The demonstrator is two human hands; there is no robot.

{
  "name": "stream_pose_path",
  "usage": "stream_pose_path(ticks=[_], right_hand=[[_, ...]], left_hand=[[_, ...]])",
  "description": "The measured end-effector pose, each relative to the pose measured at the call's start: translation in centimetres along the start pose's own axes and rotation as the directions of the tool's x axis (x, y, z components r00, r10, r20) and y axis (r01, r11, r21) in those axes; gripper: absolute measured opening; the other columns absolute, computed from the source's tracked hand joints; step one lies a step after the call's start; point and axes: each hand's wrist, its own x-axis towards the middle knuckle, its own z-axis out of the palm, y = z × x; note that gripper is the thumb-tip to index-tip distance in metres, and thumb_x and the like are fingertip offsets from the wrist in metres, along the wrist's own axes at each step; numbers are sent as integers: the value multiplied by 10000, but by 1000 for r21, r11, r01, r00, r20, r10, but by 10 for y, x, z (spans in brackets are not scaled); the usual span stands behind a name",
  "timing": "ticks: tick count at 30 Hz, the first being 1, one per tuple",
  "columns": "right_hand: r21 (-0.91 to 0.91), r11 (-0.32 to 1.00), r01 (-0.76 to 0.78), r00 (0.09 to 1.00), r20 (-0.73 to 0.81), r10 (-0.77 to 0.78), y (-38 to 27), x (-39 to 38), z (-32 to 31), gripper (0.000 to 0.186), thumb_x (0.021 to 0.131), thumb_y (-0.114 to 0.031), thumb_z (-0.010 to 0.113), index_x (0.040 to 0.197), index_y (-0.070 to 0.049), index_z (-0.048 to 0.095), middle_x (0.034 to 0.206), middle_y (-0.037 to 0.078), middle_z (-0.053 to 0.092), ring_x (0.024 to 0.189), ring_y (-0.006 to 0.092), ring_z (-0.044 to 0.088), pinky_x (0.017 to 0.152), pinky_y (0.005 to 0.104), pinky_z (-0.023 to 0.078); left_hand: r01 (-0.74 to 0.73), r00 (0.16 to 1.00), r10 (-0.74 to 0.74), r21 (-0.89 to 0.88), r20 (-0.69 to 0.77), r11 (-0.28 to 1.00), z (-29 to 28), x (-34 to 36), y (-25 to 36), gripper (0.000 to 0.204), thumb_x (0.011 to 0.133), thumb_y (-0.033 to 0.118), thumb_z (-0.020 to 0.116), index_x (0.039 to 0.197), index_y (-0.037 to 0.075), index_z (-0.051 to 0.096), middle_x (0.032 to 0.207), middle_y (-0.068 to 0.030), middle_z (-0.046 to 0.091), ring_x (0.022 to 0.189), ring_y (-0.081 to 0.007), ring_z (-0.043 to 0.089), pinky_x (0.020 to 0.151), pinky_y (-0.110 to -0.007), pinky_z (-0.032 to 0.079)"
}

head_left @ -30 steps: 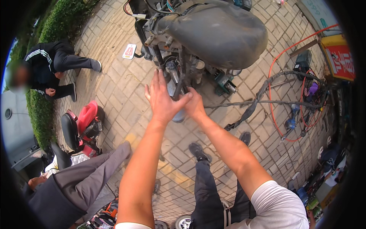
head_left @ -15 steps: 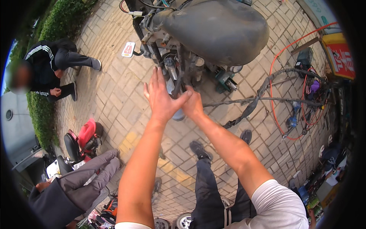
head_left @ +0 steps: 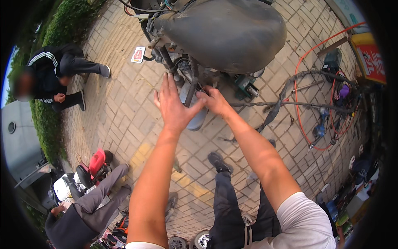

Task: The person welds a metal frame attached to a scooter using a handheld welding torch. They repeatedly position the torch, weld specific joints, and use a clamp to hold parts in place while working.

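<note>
A stripped-down motorbike with a dusty black seat stands in front of me. Below its dark frame tube sits a light-grey rounded part. My left hand lies along that part's left side, fingers stretched and thumb pointing right. On the other side, my right hand has its fingers curled against the same part, close to the tube. The two thumbs nearly meet over it. Some right fingertips are hidden, as is the part's upper end.
A black wrapped cable and an orange-red hose trail over the paving at right, near a blue power tool. A green metal piece lies beside the bike. One person sits at left; another is at lower left.
The bike appears slightly further left and higher in view. My right hand has shifted right and up, so more of the grey part shows. The black cable's near end looks displaced.
</note>
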Motion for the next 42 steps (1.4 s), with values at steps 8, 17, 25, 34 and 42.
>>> stream_pose_path(ticks=[8, 17, 25, 34, 42], right_hand=[[-124, 990, 66, 996, -49, -73, -13, -4, -8, 626, 825, -524, 715, 941, 85, 628, 689, 133, 596, 689, 159, 552, 632, 346, 473], [-235, 971, -39, 993, -113, 13, -8, -26, -15, 567, 810, -435, 764, 1016, 85, 673, 706, 126, 635, 669, 149, 559, 607, 339, 471], [31, 999, 26, 978, -207, -19, 25, -20, 1, 604, 865, -383, 736, 1199, 92, 568, 779, 60, 619, 746, 88, 546, 638, 271, 463], [141, 988, 66, 990, -137, -46, 35, -9, 23, 621, 890, -414, 681, 1186, 117, 553, 870, 101, 642, 830, 127, 555, 743, 317, 480], [88, 996, 34, 973, -231, -13, 22, -18, 36, 655, 842, -423, 726, 1180, 110, 551, 980, 113, 655, 930, 132, 590, 824, 298, 496]], left_hand=[[-3, 1000, 2, 32, 5, 999, 2, -1, -1, 1153, 655, 585, 817, 1492, -52, 345, 1562, -250, 341, 1439, -362, 338, 1158, -627, 146], [-5, 1000, 6, 22, -30, 1000, 3, -3, -5, 1148, 643, 570, 824, 1495, -38, 353, 1562, -227, 355, 1407, -348, 386, 1168, -608, 139], [-47, 996, 48, 20, -80, 999, 5, 0, -5, 1121, 671, 577, 816, 1467, -72, 369, 1521, -270, 388, 1376, -397, 403, 1146, -612, 177], [-25, 996, 26, 7, -82, 1000, 5, 1, -4, 1124, 626, 549, 829, 1461, -62, 389, 1539, -246, 381, 1396, -354, 410, 1149, -628, 163], [-22, 999, 22, -5, -49, 1000, 4, 3, -6, 1133, 630, 568, 830, 1459, -67, 392, 1542, -243, 374, 1387, -364, 414, 1152, -624, 152]])
